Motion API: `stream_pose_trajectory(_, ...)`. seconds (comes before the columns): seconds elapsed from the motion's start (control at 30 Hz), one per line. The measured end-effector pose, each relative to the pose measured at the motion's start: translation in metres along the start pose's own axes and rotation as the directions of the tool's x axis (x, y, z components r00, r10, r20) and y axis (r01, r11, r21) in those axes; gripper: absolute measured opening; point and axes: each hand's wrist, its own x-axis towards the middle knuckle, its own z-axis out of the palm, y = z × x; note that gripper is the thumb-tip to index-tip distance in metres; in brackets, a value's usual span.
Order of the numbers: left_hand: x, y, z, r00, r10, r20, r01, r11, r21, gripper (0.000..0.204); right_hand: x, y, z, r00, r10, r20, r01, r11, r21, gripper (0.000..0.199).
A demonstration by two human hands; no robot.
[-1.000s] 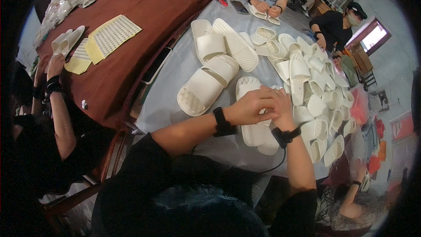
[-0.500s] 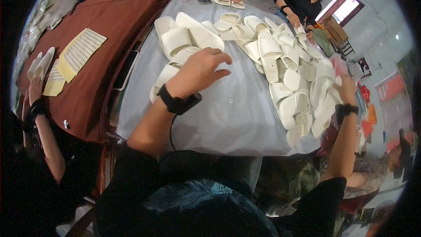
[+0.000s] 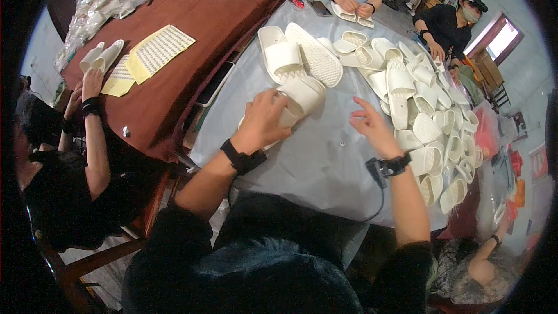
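White slide slippers with textured footbeds lie about the grey-covered table. My left hand (image 3: 264, 119) has its fingers and thumb curled round a white slipper (image 3: 288, 117). Against it, a second white slipper (image 3: 306, 94) shows its broad strap. Just beyond, a strapped slipper (image 3: 282, 55) lies beside another slipper (image 3: 317, 55) whose patterned footbed faces me. My right hand (image 3: 375, 131) hovers over the table left of the slipper pile (image 3: 427, 131), fingers apart and holding nothing. Part of the slipper under my left hand is hidden by that hand.
A brown-covered table (image 3: 154, 104) adjoins on the left, with yellow label sheets (image 3: 157, 52). There a co-worker's hands (image 3: 90, 84) touch a slipper pair (image 3: 102, 57). Across my table, another person's hands (image 3: 356, 9) handle slippers beside a phone (image 3: 319, 9). A third person stands beyond the pile.
My view has swung left, shifting the scene rightward. My right hand has come from the pile's right side to mid-table, empty. My left hand has lowered onto the near slipper.
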Motion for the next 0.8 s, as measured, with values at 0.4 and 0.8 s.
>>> stream_pose_trajectory(0.4, -0.003, 0.049, -0.005, 0.873, 0.485, 0.042, -0.443, 0.828, -0.343, 0.052, -0.060, 0.011, 0.010, 0.949, 0.208, -0.235, -0.015, 0.778, 0.628, 0.035)
stream_pose_trajectory(0.8, 0.072, 0.114, 0.043, 0.298, 0.913, 0.280, -0.887, 0.373, -0.272, 0.035, -0.230, 0.003, -0.187, 0.076, -0.027, -0.997, 0.231, 0.973, -0.009, 0.030)
